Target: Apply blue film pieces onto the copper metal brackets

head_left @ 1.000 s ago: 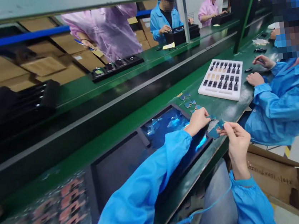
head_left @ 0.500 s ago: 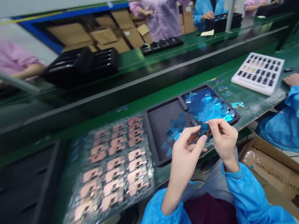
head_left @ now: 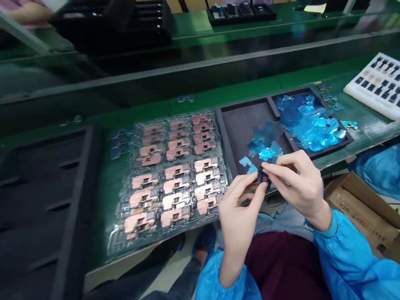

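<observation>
Between my hands is a small dark circuit board (head_left: 261, 174), mostly covered by fingertips. My left hand (head_left: 239, 210) pinches it from the left with thumb and fingers. On the other side, my right hand (head_left: 300, 184) is closed, its thumb and index fingertips at the board's upper edge. Just beyond lies a black divided tray (head_left: 226, 142). Cut pieces of shiny blue film (head_left: 308, 121) fill its right compartment, and a smaller pile of blue film (head_left: 264, 140) lies in the left one. Left of it, a clear plastic tray (head_left: 115, 244) holds rows of copper-coloured circuit boards (head_left: 175, 201).
A large black tray (head_left: 94, 152) occupies the left of the green bench. Several small boards (head_left: 349, 125) and a white rack of black parts (head_left: 392, 109) are at right. An open carton (head_left: 363, 218) stands below. Co-workers' arms show across the bench and at far right.
The view has tipped downward and shifted left. Both hands keep hold of the board, which now shows darker and narrower, with the right fingertips closer to the left ones.
</observation>
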`<state>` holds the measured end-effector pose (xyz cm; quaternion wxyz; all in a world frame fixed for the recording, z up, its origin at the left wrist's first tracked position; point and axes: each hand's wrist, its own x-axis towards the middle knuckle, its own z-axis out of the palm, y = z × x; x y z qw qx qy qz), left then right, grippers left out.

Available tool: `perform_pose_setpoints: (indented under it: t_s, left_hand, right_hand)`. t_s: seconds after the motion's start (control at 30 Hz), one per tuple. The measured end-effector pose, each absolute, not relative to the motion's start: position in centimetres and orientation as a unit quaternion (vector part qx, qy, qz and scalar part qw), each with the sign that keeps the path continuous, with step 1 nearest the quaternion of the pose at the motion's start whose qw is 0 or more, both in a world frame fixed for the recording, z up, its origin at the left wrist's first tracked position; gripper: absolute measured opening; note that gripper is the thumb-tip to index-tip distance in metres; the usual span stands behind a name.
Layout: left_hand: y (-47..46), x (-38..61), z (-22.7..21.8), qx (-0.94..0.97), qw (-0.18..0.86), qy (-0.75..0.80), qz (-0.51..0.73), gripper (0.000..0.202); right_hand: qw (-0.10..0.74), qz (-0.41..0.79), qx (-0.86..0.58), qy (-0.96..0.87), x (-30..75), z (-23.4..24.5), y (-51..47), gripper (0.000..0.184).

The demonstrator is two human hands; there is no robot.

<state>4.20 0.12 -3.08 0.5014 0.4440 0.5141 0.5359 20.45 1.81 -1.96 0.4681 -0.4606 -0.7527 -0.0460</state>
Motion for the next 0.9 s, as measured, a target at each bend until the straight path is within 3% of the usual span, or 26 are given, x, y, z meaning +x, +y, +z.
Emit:
perform_pose_setpoints:
  t_s: [0.33,0.5,0.73,0.9]
  left_hand:
    - [-0.1,2.2,-2.9,0.447,0.571,0.451,0.521,0.024]
    - [0.0,2.3,-3.2,0.420,0.609,0.423,0.523,0.019]
    - [-0.1,2.8,-4.0,0.256,0.726,0.429,0.473,0.039]
    - [0.1,2.7,-4.4,0.208,0.755,0.419,0.460,0.041]
  right_hand:
    - [0.463,0.015,-0.465,-0.754,20.4,-1.0,1.7,0.015]
    - [0.470,-0.007,-0.462,-0.753,20.1,-1.1,1.7,0.013]
    - [0.443,-0.088,-0.431,-0.781,20.6,-2.5,0.7,0.026]
    - [0.402,-0.118,-0.383,-0.823,21.3,-2.6,0.0,0.021]
